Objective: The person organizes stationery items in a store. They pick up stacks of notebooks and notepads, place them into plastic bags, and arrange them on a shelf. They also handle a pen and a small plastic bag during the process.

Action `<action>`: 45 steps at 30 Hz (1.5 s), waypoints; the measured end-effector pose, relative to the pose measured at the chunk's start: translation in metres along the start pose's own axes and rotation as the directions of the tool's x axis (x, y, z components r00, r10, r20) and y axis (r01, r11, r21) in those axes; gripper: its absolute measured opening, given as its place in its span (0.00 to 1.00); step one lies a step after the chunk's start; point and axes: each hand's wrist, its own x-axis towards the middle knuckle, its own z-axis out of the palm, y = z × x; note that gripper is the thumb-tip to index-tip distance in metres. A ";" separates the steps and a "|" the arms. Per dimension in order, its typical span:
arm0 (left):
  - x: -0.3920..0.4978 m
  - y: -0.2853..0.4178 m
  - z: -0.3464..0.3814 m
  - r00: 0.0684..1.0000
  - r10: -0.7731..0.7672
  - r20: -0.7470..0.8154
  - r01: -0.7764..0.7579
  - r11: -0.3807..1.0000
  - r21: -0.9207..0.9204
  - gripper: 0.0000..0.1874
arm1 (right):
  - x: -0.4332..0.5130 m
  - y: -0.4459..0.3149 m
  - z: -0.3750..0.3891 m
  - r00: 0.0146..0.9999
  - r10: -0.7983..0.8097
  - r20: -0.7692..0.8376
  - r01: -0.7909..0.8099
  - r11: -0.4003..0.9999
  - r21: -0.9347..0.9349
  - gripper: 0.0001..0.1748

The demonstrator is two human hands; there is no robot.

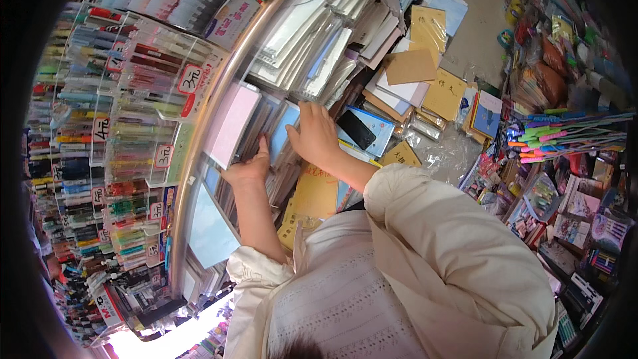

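Note:
A row of notebooks stands packed on a shelf along the wood-edged counter, under both my hands. My left hand (pixel 250 167) is at the lower end of a pink-covered notebook (pixel 233 124), its thumb raised against the neighbouring notebooks. The other left fingers are hidden, so its grip is unclear. My right hand (pixel 316 132) lies over the packed row, thumb spread from the fingers, beside a light-blue notebook (pixel 286 127). I see nothing lifted in it. Nearer my body, a pale blue notebook (pixel 212 232) leans in the same row.
Pen racks (pixel 134 109) with price tags line the left. Spiral notebooks (pixel 294 40) fill the shelf ahead. A black phone (pixel 356 128) lies on a blue booklet, near tan exercise books (pixel 443 93). Colourful pens (pixel 543 137) and packaged stationery (pixel 573 209) crowd the right.

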 end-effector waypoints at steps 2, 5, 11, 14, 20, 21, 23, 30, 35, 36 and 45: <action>-0.004 -0.003 0.000 0.998 0.043 0.039 -0.044 0.999 0.020 0.31 | 0.000 -0.005 -0.003 0.990 -0.130 -0.054 0.132 0.991 0.034 0.23; -0.009 -0.007 0.002 0.998 0.051 0.030 -0.050 0.999 -0.014 0.29 | 0.010 -0.009 -0.001 0.987 -0.164 0.000 0.164 0.986 0.021 0.19; -0.015 -0.009 0.003 0.999 0.038 0.033 -0.037 0.999 -0.029 0.28 | 0.026 -0.011 0.012 0.987 -0.092 0.133 0.107 0.987 -0.117 0.17; -0.018 -0.013 -0.012 0.997 0.028 0.075 -0.029 1.000 0.002 0.29 | 0.031 -0.014 0.018 0.983 -0.032 0.179 0.055 0.991 -0.125 0.19; -0.023 -0.045 -0.081 0.855 0.514 0.061 -0.427 0.634 0.644 0.37 | 0.052 -0.025 0.013 0.910 0.154 0.384 -0.091 0.980 -0.176 0.25; -0.020 -0.049 -0.089 0.836 0.524 0.165 -0.430 0.437 0.790 0.39 | 0.055 -0.027 0.011 0.893 0.145 0.426 -0.061 0.977 -0.205 0.29; -0.013 -0.057 -0.098 0.715 0.575 0.397 -0.569 0.151 0.808 0.42 | 0.062 -0.029 0.010 0.871 0.106 0.479 0.033 0.962 -0.272 0.32; -0.002 -0.060 -0.098 0.553 0.650 0.521 -0.511 -0.230 0.828 0.39 | 0.085 -0.030 0.031 0.783 0.240 0.574 -0.031 0.937 -0.349 0.36; -0.002 -0.058 -0.095 0.538 0.675 0.505 -0.513 -0.214 0.831 0.33 | 0.078 -0.025 0.022 0.824 0.170 0.540 -0.085 0.980 -0.178 0.32; -0.001 -0.059 -0.094 0.566 0.670 0.480 -0.505 -0.178 0.845 0.33 | 0.075 -0.023 0.018 0.822 0.180 0.540 -0.113 0.982 -0.154 0.31; -0.039 -0.049 -0.086 0.631 0.669 0.391 -0.552 0.033 0.834 0.31 | 0.025 0.002 -0.017 0.943 -0.166 0.289 0.134 0.983 0.127 0.20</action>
